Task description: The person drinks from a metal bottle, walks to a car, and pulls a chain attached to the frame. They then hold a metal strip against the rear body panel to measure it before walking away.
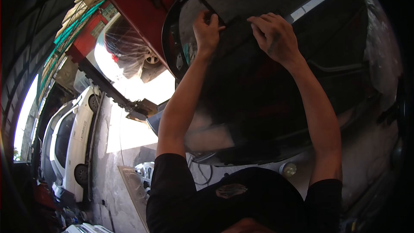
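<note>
A glossy black car body (258, 116) lies in front of me, under both of my forearms. My left hand (208, 32) is at its upper left part, fingers curled in a pinch at the lower end of a thin dark strip (207, 3) that slants across the glass or panel. My right hand (272, 34) hovers at or on the dark surface further right, its thumb and fingertips drawn together and pointing left. Whatever lies between those right fingertips is too small or dark to make out. Clear plastic film (381, 47) hangs over the body's right end.
A red structure (142, 4) stands beyond the body at the upper left. A white car (71, 142) is parked at the far left, and another vehicle under plastic (129, 45) stands behind. Near my torso, a metal panel (133, 185) and a round lamp-like object (288, 169) are on the floor.
</note>
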{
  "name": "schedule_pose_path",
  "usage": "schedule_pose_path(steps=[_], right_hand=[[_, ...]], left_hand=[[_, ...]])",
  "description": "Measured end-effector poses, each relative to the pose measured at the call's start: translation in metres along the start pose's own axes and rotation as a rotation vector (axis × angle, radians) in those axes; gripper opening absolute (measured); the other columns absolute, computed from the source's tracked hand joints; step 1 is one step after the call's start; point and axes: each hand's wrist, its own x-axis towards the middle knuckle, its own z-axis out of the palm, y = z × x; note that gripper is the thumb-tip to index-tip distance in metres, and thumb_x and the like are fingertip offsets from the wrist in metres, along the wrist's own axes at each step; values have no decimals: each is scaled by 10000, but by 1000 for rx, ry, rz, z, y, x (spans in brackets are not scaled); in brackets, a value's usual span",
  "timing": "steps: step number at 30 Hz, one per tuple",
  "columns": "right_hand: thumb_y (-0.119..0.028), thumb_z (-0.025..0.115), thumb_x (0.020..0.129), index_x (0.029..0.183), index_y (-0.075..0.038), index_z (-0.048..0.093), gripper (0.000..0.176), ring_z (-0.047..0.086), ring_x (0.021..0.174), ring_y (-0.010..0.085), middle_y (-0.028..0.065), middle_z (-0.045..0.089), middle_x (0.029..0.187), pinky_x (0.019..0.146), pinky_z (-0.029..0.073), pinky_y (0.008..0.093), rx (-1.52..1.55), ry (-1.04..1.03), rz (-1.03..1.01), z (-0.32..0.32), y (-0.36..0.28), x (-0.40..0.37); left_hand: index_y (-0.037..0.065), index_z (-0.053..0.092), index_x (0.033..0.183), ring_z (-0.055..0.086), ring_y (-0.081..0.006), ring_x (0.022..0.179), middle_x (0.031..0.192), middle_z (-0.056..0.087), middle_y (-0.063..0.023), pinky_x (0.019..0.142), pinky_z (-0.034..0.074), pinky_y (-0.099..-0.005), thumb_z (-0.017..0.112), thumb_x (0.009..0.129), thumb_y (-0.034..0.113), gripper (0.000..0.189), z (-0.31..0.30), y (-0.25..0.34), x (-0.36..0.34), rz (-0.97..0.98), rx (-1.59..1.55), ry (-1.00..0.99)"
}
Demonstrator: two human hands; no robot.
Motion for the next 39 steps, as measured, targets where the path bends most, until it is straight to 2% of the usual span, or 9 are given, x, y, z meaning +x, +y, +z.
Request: schedule_pose_path(steps=[8,10,14,16,39], right_hand=[[-67,686,893,967,-32,759,109,695,787,215,58,722,786,733,544,365,-6,-1,4,-3,-2,1],[-66,687,893,967,-31,760,109,695,785,216,59,722,787,732,543,366,-15,0,7,-3,-3,2],[-66,689,893,970,-30,759,110,694,781,216,60,720,781,731,542,366,-5,-13,18,-2,-2,1],[-68,693,892,973,-29,758,111,693,778,214,59,718,776,733,543,366,-1,-14,15,-1,-1,1],[-74,706,881,961,-41,754,99,683,767,206,41,709,764,727,536,359,0,21,-2,-1,-1,0]], left_hand=[[-79,606,1102,676,-159,900,1052,647,-112,694,661,-294,598,1011,65,171,0,1,0,4,22,-9],[-91,601,1129,664,-151,841,1001,652,-112,667,652,-305,573,1013,79,208,0,-2,0,26,-5,1],[-93,598,1137,665,-154,843,1011,653,-115,669,653,-306,577,1013,81,215,0,-3,1,17,-16,1],[-73,606,1107,673,-149,897,1042,639,-103,707,667,-302,584,1020,60,161,0,-1,-1,-8,9,-3],[-64,616,1118,673,-153,911,1058,643,-103,709,662,-303,589,1024,77,171,1,-1,-1,-9,-6,5]])
